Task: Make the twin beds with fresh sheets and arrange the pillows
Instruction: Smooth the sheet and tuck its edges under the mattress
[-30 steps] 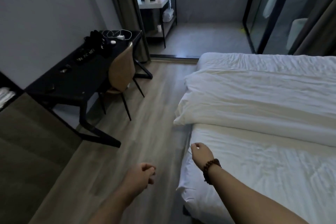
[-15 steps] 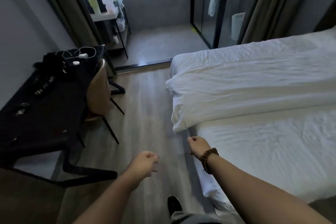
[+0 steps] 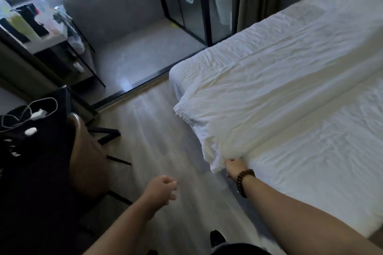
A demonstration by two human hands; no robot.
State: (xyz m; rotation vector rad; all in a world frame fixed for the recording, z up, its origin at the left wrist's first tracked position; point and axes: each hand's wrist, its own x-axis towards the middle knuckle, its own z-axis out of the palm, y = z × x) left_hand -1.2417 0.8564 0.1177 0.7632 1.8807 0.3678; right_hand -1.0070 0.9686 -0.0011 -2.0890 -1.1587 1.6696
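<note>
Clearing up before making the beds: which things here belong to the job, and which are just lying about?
Job: folded duvet, bed sheet, right hand at the duvet's edge.
Lying about: chair, charger on the desk, bottles by the window.

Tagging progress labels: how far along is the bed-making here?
Done: a white sheet is spread, though wrinkled. In hand: the right hand takes a grip on the near edge of the folded duvet; the left hand is fisted and empty over the floor. Left: spreading the duvet and smoothing; no pillows in view.
</note>
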